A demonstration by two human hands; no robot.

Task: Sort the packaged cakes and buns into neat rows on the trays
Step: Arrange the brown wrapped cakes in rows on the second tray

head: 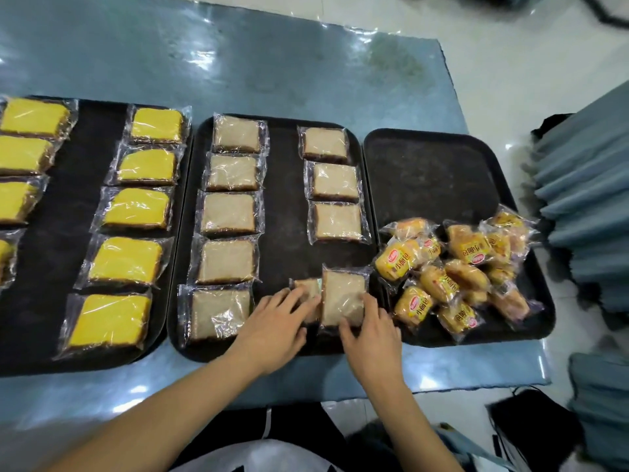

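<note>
The middle tray (282,206) holds wrapped brown cakes: a left column of several (228,212) and a right column of three (335,182). At its near right end lie two more. My right hand (372,335) pinches the larger brown cake (343,296) between the thumb at its near edge and the fingers on its right side. My left hand (277,323) rests fairly straight fingers on the smaller brown cake (308,289) beside it. Yellow cakes (136,209) lie in two columns on the left tray (85,172). Buns in yellow wrappers (456,267) are heaped on the right tray (432,172).
The trays sit side by side on a blue table covered in clear plastic (272,66). The right tray's far half is bare. Blue pleated cloth (589,199) hangs at the right, and a dark bag (531,427) sits on the floor.
</note>
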